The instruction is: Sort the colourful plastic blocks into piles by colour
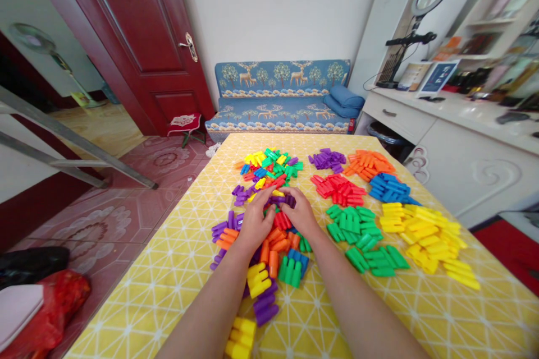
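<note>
Both my hands are over a mixed pile of plastic finger-shaped building blocks on the table. My left hand [257, 217] curves in from the left, its thumb and fingers bent toward the middle. Opposite it, my right hand [302, 217] has its fingers and thumb curled about a purple block [289, 201], which lies between the two hands. The fingertips are partly hidden. Red blocks [283, 220] and orange blocks [275, 238] lie just below the hands. Nearer me are a green block [290, 272] and a yellow block [258, 279].
Sorted heaps lie to the right: purple [327, 160], orange [369, 165], red [340, 189], blue [389, 187], green [357, 227] and yellow [429, 235]. Mixed blocks [269, 164] spread beyond my hands. A yellow patterned cloth [168, 269] covers the table. A blue sofa [278, 106] stands behind.
</note>
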`<state>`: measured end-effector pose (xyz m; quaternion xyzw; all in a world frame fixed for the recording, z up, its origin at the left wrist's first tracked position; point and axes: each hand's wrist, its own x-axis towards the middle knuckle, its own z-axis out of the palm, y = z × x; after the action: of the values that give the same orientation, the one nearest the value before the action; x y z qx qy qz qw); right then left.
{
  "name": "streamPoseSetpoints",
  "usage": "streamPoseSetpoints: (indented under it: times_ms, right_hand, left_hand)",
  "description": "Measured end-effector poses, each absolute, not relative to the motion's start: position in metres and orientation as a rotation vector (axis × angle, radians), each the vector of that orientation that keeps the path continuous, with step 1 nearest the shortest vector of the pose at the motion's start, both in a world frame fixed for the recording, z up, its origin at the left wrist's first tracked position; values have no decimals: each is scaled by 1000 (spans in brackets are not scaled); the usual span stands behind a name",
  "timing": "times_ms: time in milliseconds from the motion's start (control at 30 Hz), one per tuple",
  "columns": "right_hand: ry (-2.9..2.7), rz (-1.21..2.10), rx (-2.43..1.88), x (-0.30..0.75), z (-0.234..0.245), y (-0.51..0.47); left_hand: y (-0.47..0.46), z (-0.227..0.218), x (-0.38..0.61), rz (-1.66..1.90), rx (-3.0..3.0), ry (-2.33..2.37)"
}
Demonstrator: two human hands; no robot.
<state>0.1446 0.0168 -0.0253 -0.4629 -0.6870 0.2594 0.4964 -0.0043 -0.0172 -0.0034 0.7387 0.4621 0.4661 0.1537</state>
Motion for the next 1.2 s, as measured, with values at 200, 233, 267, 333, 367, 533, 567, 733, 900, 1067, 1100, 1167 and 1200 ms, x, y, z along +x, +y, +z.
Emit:
streamPoseSetpoints:
  times_ms: [200, 233, 267, 333, 367, 533, 567, 733, 900, 1067, 1100, 1167, 1200]
  right_hand:
    - [-1677, 679, -1073, 146, -23, 13]
    - [-1673, 692, -1063, 146, -22, 12]
    - [-1664, 704, -1051, 147, -22, 11]
    - [-1636, 718, -1027, 148, -21, 11]
    - [-1618, 725, -1016, 149, -21, 11]
    - [-1547, 807, -1060, 149, -24, 12]
    - [-1553, 837, -1082, 149, -26, 12]
    - [-1649, 968, -1071, 145, -25, 9]
    - [-1599, 1042, -895, 146, -12, 2]
    - [-1553, 1080, -866, 143, -5, -4]
    - [-1535, 1090, -872, 142, -5, -4]
    - [-1504, 1088, -878, 141, -8, -4]
    - [-1494, 1071, -880, 140, -9, -3]
  left_hand:
    - [-16, -7, -5, 1326, 2115, 1356]
    - [-15, -7, -6, 1324, 2122, 1354]
    - [-14, -8, -6, 1322, 2130, 1350]
    - [-13, -10, -7, 1312, 2148, 1341]
    - [-13, -10, -7, 1304, 2156, 1343]
    - [-10, -14, -9, 1266, 2173, 1425]
    - [-9, -15, -9, 1260, 2173, 1442]
    - [-7, -17, -10, 1245, 2168, 1482]
    - [-8, -17, -10, 1233, 2176, 1494]
    - [-11, -11, -8, 1300, 2115, 1477]
    - [-11, -10, -8, 1330, 2082, 1468]
    - [-12, -9, -9, 1391, 2004, 1457]
    - [-12, -8, -9, 1421, 1965, 1450]
